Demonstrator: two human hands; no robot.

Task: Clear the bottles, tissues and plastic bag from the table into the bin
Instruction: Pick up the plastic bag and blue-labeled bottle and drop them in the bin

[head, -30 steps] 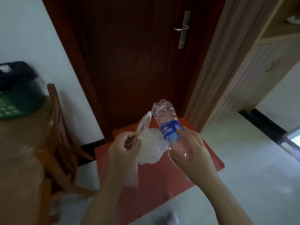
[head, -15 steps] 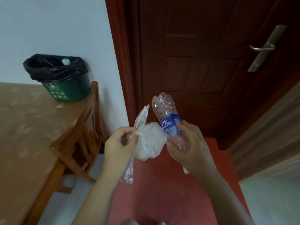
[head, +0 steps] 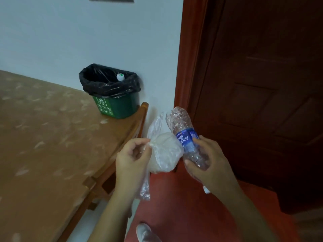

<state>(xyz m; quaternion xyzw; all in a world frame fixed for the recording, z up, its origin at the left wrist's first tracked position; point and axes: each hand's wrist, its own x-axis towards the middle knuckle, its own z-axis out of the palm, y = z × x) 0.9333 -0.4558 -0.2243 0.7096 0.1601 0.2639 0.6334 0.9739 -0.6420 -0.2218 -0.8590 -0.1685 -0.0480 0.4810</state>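
My left hand (head: 132, 158) pinches a clear plastic bag (head: 163, 152) with white tissue bunched inside; a loose strip of the bag hangs below my fist. My right hand (head: 208, 161) grips an empty clear bottle (head: 185, 135) with a blue label, its base pointing up. Both are held in the air, to the right of the table's corner. The green bin (head: 117, 106) with a black liner stands on the table's far corner against the wall. A bottle's white cap (head: 120, 77) shows inside it.
The wooden table (head: 43, 145) under a patterned cover fills the left. A dark red door (head: 262, 84) stands to the right. A red mat (head: 192, 215) lies on the floor below my hands, and my shoe (head: 145, 232) shows at the bottom.
My view has swung left, bringing the table and bin from the left edge toward the middle. My hands keep the same hold on the bag and the bottle.
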